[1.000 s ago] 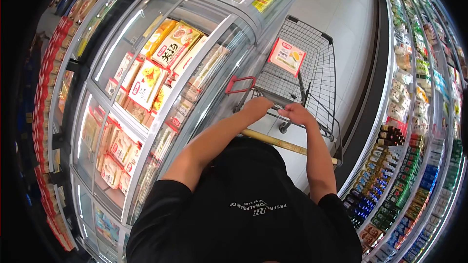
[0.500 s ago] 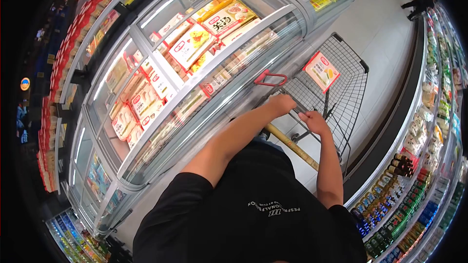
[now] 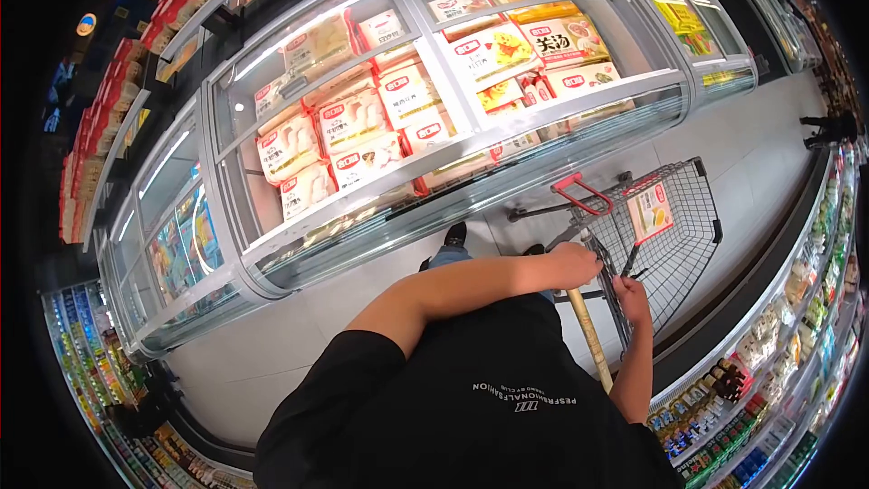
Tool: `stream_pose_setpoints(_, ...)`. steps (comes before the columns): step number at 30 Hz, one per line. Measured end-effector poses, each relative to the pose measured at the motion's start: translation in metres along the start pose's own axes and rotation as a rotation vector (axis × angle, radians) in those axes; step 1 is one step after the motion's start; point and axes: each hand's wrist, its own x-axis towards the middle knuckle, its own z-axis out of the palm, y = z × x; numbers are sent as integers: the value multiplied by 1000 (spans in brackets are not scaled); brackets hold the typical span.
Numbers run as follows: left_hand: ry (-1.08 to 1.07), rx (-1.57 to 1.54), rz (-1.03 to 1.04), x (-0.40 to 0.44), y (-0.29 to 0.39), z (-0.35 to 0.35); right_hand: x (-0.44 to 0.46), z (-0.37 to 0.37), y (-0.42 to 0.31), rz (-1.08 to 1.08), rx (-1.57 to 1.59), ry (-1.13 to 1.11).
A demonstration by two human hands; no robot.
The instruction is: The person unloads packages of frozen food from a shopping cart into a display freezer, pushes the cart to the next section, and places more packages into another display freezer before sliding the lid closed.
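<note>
A wire shopping cart (image 3: 690, 249) stands just ahead of me on the right. My left hand (image 3: 573, 265) is closed at the cart's rear edge, its fingers mostly out of sight. My right hand (image 3: 633, 299) sits slightly lower and to the right, also closed at that edge, with the thumb up. The tan handle bar (image 3: 590, 337) runs beneath my left hand toward my right forearm. A flat white and red food pack (image 3: 652, 214) is in the cart. By the cart's left side is a red loop-shaped part (image 3: 582, 190).
A long glass-topped freezer (image 3: 398, 169) curves along the left and front, with packs of frozen food (image 3: 351, 118) inside. Shelves of bottles and packets (image 3: 765, 330) line the right. Tiled floor (image 3: 362, 299) lies between them. A dark figure (image 3: 831, 129) is far off at right.
The view has swung left, so the cart and both hands appear farther right and lower. More of the freezer and floor shows. Both hands stay closed at the cart's rear edge.
</note>
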Motion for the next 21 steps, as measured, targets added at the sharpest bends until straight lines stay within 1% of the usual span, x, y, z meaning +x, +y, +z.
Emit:
stream_pose_setpoints(3, 34, 12, 37, -32, -2, 7, -13, 30, 2, -25, -22, 16)
stream_pose_setpoints(6, -11, 13, 64, -53, -6, 5, -28, 50, -8, 4, -32, 21)
stream_pose_setpoints(7, 38, -38, 108, -61, -9, 5, -32, 57, -11, 2, -23, 21)
stream_pose_setpoints(8, 4, -26, 105, -68, -10, 4, -36, 61, -10, 1, -16, 17)
stream_pose_setpoints(9, -13, 16, 108, -80, -5, 11, -41, 73, 0, -34, 18, -18)
stream_pose_setpoints(10, -56, 20, 107, -84, -7, 6, -41, 75, -2, -94, -68, -9)
stream_pose_setpoints(12, -34, -2, 110, -88, -10, 7, -44, 77, -8, -119, -86, -19)
stream_pose_setpoints(15, -20, -24, 111, -93, -16, 8, -41, 88, 2, -134, -47, 10)
stream_pose_setpoints(16, -5, -9, 121, -101, -9, 22, -48, 96, 17, -173, -52, 28)
stream_pose_setpoints(18, -38, -51, 118, -99, -12, 13, -45, 94, 15, -176, -59, 13)
stream_pose_setpoints(21, -106, -96, 112, -99, -11, 2, -44, 88, 11, -21, 2, -47)
